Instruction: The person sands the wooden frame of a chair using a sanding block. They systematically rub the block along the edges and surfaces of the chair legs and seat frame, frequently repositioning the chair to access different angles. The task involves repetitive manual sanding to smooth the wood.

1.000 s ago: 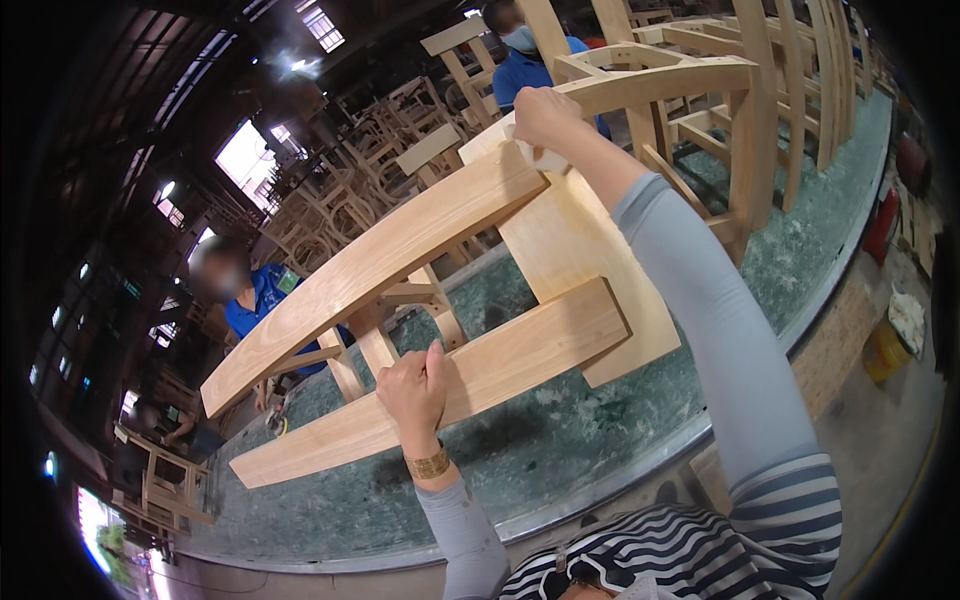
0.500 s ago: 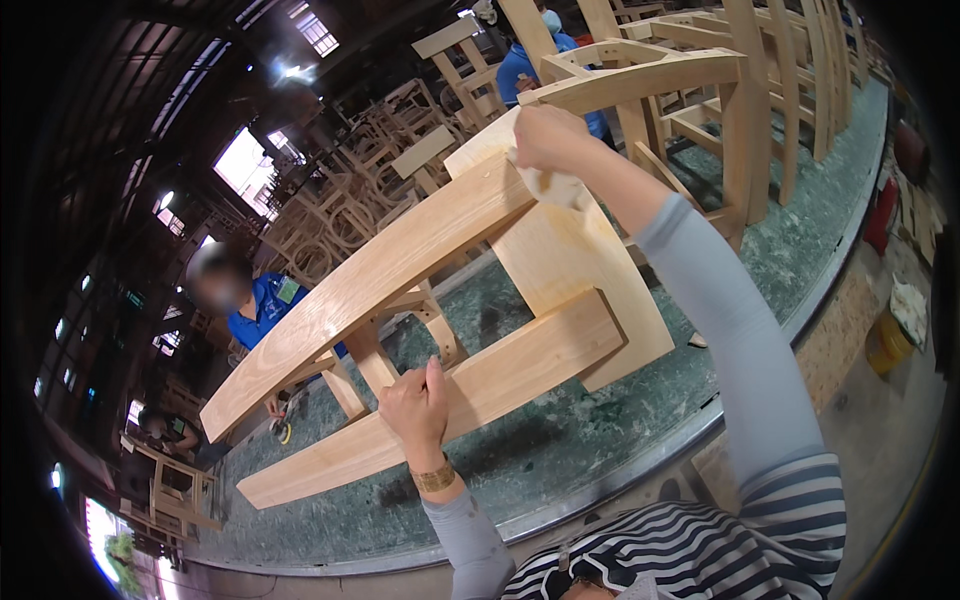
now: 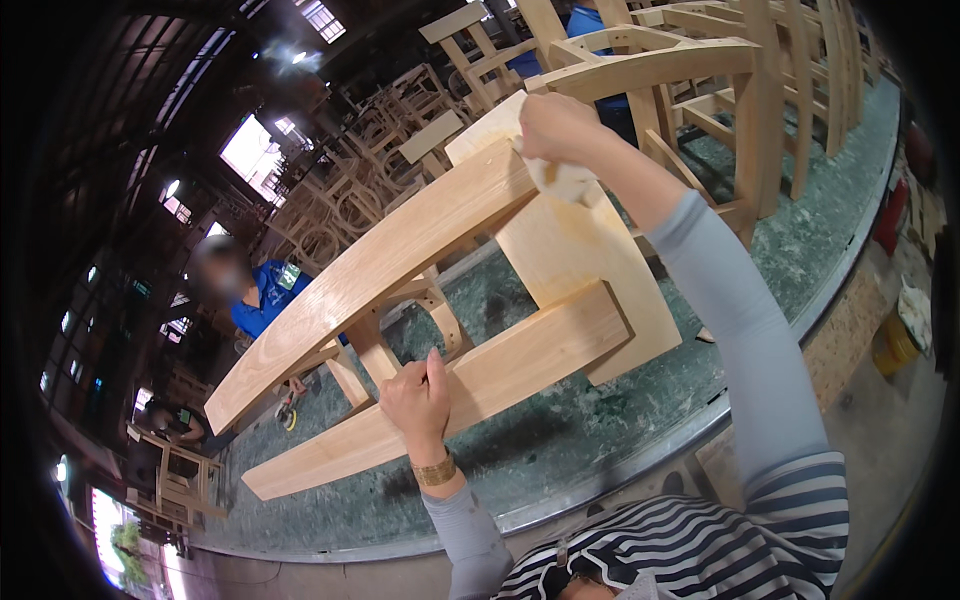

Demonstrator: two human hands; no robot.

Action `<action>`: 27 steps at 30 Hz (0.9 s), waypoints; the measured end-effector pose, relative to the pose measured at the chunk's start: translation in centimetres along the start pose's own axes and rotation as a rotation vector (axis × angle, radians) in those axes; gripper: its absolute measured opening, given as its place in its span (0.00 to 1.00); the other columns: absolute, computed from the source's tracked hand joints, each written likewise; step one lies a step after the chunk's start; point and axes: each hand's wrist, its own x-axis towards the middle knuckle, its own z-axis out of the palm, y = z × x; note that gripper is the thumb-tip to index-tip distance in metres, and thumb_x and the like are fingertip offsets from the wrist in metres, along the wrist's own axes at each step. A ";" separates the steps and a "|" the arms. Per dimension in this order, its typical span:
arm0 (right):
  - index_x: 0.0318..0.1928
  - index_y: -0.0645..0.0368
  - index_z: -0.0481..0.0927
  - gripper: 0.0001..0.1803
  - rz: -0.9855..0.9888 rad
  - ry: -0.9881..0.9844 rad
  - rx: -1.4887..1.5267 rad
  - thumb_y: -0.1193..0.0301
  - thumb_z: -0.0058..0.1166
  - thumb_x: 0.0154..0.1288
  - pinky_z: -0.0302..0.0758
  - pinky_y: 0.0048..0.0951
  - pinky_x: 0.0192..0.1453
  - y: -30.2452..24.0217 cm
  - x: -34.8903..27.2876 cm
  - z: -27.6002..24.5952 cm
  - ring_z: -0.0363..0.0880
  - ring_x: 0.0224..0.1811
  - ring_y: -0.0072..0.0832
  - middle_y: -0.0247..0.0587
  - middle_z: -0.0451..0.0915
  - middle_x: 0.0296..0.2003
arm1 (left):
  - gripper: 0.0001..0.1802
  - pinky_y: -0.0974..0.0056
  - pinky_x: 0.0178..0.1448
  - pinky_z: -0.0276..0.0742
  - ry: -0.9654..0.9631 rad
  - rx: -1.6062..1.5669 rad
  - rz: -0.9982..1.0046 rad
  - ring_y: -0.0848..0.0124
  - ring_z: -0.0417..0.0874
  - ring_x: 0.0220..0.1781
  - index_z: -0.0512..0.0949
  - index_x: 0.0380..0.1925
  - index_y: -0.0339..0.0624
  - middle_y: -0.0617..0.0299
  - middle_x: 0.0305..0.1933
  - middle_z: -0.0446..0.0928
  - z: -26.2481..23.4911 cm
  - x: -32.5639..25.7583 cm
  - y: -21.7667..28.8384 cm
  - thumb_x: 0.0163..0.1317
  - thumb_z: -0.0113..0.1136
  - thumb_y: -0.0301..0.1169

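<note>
Resting on its side across the green tabletop point(image 3: 600, 440), the pale wooden chair frame point(image 3: 420, 270) served as the anchor for everything else. Its long upper beam ran from the far upper end down toward the person's left, and a second, lower beam lay nearly parallel beneath it, closer to the person. A broad flat board joined the two at the far end.

The left hand point(image 3: 418, 398) sat on the near edge of that lower beam, its grip closed over the wood with the fingers curled on top; a gold bracelet point(image 3: 436, 472) ringed the wrist just below. The right hand point(image 3: 556, 128) was up at the far end of the frame, where the upper beam met the flat board. Its grip was clamped on a small pale cloth pad point(image 3: 566, 180), which was pressed against the wood at that joint. Both forearms wore light grey sleeves, and a striped top showed at the lower edge of the view.

Beyond the frame, on the far side of the tabletop, stood another unfinished wooden chair point(image 3: 720, 90) upright, with more stacked behind it. To the frame's left, past its low end, a co-worker in a blue shirt point(image 3: 268, 292) was bent near the tabletop's edge. A yellow bucket point(image 3: 894, 342) stood on the floor well to the frame's right.
</note>
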 end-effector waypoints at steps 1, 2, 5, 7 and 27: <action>0.37 0.60 0.82 0.16 -0.005 -0.041 -0.006 0.72 0.62 0.44 0.77 0.39 0.47 0.5 -0.4 -0.1 0.80 0.46 0.43 0.50 0.81 0.41 | 0.21 0.58 0.22 0.61 -0.003 -0.006 0.011 0.57 0.69 0.13 0.73 0.09 0.41 0.56 0.11 0.69 0.2 0.2 0.0 0.58 0.56 0.38; 0.37 0.60 0.82 0.15 -0.025 -0.027 0.007 0.72 0.62 0.44 0.77 0.39 0.47 0.4 -0.4 -0.1 0.80 0.46 0.43 0.50 0.81 0.41 | 0.21 0.57 0.23 0.60 -0.006 -0.008 0.022 0.57 0.69 0.13 0.73 0.09 0.41 0.56 0.11 0.69 0.3 0.3 -0.2 0.58 0.56 0.38; 0.37 0.60 0.82 0.15 -0.050 0.032 0.029 0.71 0.61 0.45 0.77 0.39 0.47 0.2 0.5 -0.2 0.80 0.46 0.43 0.49 0.81 0.41 | 0.21 0.57 0.23 0.59 0.000 0.025 0.051 0.57 0.68 0.13 0.73 0.09 0.41 0.56 0.10 0.68 0.6 0.5 -0.5 0.59 0.56 0.38; 0.36 0.61 0.81 0.14 -0.022 0.080 0.037 0.72 0.60 0.45 0.77 0.39 0.46 -0.7 2.1 -0.5 0.79 0.46 0.43 0.49 0.81 0.41 | 0.21 0.57 0.23 0.60 0.013 0.017 0.070 0.57 0.68 0.13 0.73 0.09 0.41 0.56 0.11 0.69 0.8 0.6 -0.3 0.59 0.56 0.38; 0.27 0.62 0.79 0.12 -0.030 -0.041 0.596 0.67 0.64 0.46 0.71 0.30 0.34 9.7 -10.7 0.9 0.76 0.26 0.31 0.43 0.78 0.23 | 0.25 0.54 0.24 0.66 0.020 0.089 -0.001 0.53 0.73 0.16 0.77 0.11 0.40 0.50 0.13 0.73 2.9 2.6 -0.7 0.61 0.51 0.44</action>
